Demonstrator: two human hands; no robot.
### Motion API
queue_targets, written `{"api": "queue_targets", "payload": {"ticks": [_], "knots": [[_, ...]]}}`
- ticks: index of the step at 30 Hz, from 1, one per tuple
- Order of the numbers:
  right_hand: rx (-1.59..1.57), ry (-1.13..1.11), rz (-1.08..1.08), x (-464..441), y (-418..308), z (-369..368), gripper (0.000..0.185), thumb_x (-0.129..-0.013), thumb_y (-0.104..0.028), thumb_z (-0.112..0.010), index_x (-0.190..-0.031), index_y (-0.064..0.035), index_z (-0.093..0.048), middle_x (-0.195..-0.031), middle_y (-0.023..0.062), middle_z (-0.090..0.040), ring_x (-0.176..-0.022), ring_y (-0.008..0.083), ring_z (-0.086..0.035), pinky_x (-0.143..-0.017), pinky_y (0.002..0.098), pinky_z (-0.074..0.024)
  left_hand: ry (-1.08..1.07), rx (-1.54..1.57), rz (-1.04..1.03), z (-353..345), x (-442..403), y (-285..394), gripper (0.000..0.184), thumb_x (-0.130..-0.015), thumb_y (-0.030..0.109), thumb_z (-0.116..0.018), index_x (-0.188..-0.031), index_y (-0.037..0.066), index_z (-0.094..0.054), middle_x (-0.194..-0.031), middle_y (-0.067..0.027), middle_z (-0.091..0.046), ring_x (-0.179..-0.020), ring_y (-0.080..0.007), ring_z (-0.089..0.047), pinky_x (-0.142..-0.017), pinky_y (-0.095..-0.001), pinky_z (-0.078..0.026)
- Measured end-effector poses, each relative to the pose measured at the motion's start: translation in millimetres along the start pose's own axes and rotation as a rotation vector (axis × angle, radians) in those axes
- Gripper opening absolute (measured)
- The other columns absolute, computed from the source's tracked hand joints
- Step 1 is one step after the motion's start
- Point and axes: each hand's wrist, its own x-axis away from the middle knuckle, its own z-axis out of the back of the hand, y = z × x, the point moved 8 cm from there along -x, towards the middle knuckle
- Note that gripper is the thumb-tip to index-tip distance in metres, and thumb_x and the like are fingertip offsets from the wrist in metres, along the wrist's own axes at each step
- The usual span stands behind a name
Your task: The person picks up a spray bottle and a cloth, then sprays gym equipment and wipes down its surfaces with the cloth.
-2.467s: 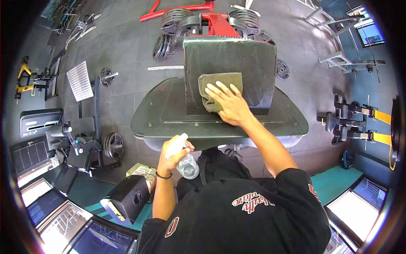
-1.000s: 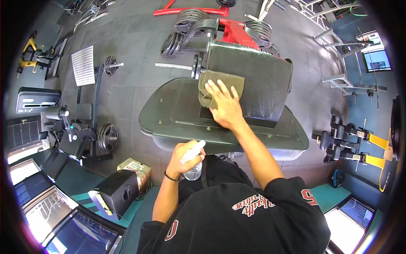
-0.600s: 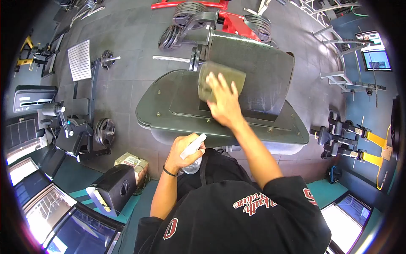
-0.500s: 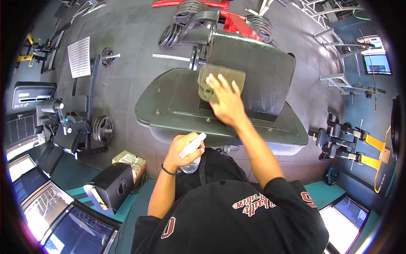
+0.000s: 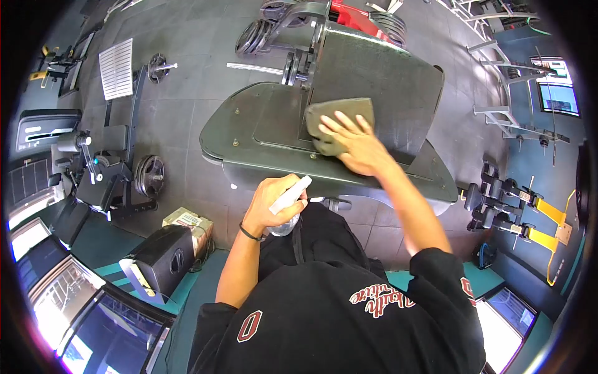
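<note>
Under my right hand (image 5: 358, 142) lies a folded olive-green cloth (image 5: 330, 113), pressed flat against the lower left part of an upright black panel (image 5: 380, 68). The fingers are spread over the cloth. The panel rises from a wide dark platform (image 5: 249, 128) with rounded ends and small bolts. My left hand (image 5: 272, 202) is wrapped round the neck of a clear spray bottle (image 5: 286, 225) with a white spray head, near the platform's front edge. The bottle's lower part shows below the fingers.
Weight plates (image 5: 255, 37) and a red frame (image 5: 355, 19) stand behind the panel. At the lower left are a black box (image 5: 163, 258) and a cardboard box (image 5: 190, 223). Gym machines line the left side, and a yellow-armed machine (image 5: 548, 224) stands at the right.
My right hand and the cloth have shifted right and slightly down across the panel. The view has moved, so the platform appears higher. My left hand still holds the bottle.
</note>
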Motion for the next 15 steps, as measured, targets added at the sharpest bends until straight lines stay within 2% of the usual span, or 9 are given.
{"api": "queue_targets", "payload": {"ticks": [5,8,10,12,15], "knots": [[0.126,-0.092,0.021,36,42,12,0.076,-0.085,-0.022,-0.064,-0.156,-0.0235,-0.038,-0.166,-0.0062,-0.026,-0.155,0.018,-0.018,-0.126,0.05,-0.0122,0.027,-0.017,-0.008,1,2,1,0.016,-0.073,0.005,-0.071,-0.087,0.003,-0.065,-0.075,-0.0074,-0.064,-0.063,-0.0222,-0.066,-0.06,-0.033,-0.051],[0.252,0.03,0.205,-6,4,23,0.071,-0.088,-0.026,-0.063,-0.155,-0.0228,-0.04,-0.166,-0.0056,-0.028,-0.155,0.0171,-0.019,-0.125,0.0502,-0.0139,0.004,-0.045,0.012,-1,2,-1,0.015,-0.073,0.005,-0.07,-0.087,0.003,-0.065,-0.075,-0.0072,-0.065,-0.062,-0.0215,-0.066,-0.059,-0.0328,-0.051],[0.1,0.098,0.288,-45,-18,20,0.069,-0.088,-0.027,-0.061,-0.154,-0.0219,-0.041,-0.166,-0.0047,-0.029,-0.154,0.0167,-0.021,-0.125,0.0499,-0.0146,0.009,-0.017,0.053,-1,2,-2,0.015,-0.073,0.005,-0.07,-0.087,0.003,-0.065,-0.076,-0.0072,-0.065,-0.061,-0.0221,-0.065,-0.06,-0.033,-0.051],[0.135,0.066,0.301,-50,-21,23,0.072,-0.086,-0.024,-0.062,-0.155,-0.0208,-0.04,-0.165,-0.004,-0.03,-0.154,0.0166,-0.021,-0.125,0.0487,-0.0137,0.023,-0.001,0.077,-3,3,-1,0.016,-0.073,0.007,-0.071,-0.087,0.004,-0.065,-0.074,-0.0072,-0.066,-0.062,-0.0241,-0.065,-0.06,-0.034,-0.051],[0.176,0.085,0.288,-7,12,24,0.077,-0.083,-0.019,-0.061,-0.156,-0.0221,-0.038,-0.166,-0.005,-0.029,-0.154,0.0162,-0.021,-0.126,0.0474,-0.013,0.052,-0.002,0.06,1,0,2,0.017,-0.075,0.012,-0.072,-0.088,0.006,-0.064,-0.072,-0.0073,-0.067,-0.063,-0.0275,-0.066,-0.061,-0.0357,-0.051]]}}
